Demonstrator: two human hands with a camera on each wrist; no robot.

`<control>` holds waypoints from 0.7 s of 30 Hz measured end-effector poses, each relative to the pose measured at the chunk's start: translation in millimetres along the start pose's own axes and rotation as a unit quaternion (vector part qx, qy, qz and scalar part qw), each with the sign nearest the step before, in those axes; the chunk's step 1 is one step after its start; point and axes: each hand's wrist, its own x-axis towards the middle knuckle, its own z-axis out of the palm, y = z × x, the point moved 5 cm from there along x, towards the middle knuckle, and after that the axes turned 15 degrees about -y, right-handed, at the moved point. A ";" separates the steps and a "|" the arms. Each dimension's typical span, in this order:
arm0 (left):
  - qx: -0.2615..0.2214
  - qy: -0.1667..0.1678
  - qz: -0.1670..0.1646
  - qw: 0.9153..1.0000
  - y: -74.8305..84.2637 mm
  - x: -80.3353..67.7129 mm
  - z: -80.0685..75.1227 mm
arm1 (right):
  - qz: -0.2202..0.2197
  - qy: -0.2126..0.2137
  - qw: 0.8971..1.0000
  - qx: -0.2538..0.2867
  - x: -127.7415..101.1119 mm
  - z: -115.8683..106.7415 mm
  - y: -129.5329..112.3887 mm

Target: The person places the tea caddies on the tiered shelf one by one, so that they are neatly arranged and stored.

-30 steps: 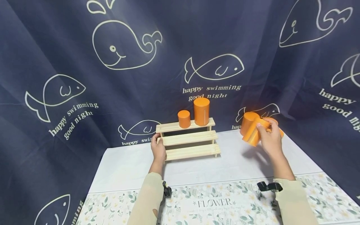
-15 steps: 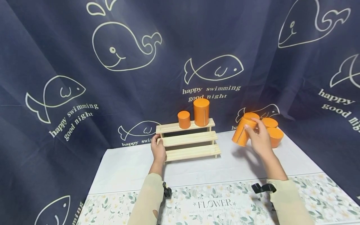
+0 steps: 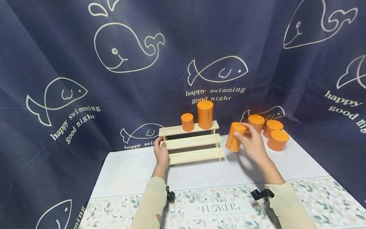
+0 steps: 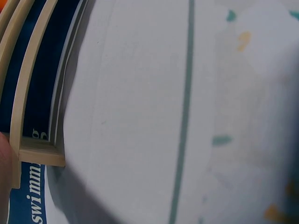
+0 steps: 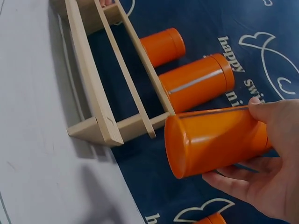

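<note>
A three-tier wooden rack [image 3: 194, 140] stands on the white table, and my left hand [image 3: 161, 152] grips its left end. On its top tier are a small orange canister [image 3: 187, 122] and a taller orange canister [image 3: 205, 114]. My right hand [image 3: 253, 143] holds another orange canister [image 3: 235, 137] by its upper part, slightly tilted, in the air just right of the rack. The right wrist view shows thumb and fingers around this held canister [image 5: 215, 140]. In the left wrist view only a sliver of the left hand [image 4: 4, 172] appears beside the rack's end [image 4: 39, 156].
Three more orange canisters stand at the back right: a taller one [image 3: 256, 122], one behind [image 3: 273, 127] and a short one [image 3: 277, 140]. A dark blue curtain [image 3: 171, 89] hangs behind the table. A floral-printed cloth [image 3: 217, 206] covers the table's front.
My right hand has carried its canister leftward from the group at the right toward the rack, bringing it closer to upright. The left hand stays on the rack's end.
</note>
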 end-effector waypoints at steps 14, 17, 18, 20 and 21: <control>0.006 -0.028 -0.008 1.000 23.1 -10.9 2.5 | -0.033 -0.039 0.998 0.022 0.0 30.2 -8.7; 0.008 -0.028 -0.001 1.000 32.9 -15.9 4.2 | -0.047 -0.048 0.997 0.033 0.7 34.7 -14.1; 0.009 -0.028 -0.001 1.000 33.9 -16.6 4.3 | -0.050 -0.051 0.997 0.036 0.6 36.0 -16.3; 0.011 -0.027 0.000 1.000 35.1 -17.4 4.1 | -0.058 -0.057 0.996 0.044 -0.9 38.2 -24.5; 0.013 -0.025 -0.002 1.000 34.1 -16.9 3.6 | -0.062 -0.060 0.995 0.049 -0.6 39.6 -25.8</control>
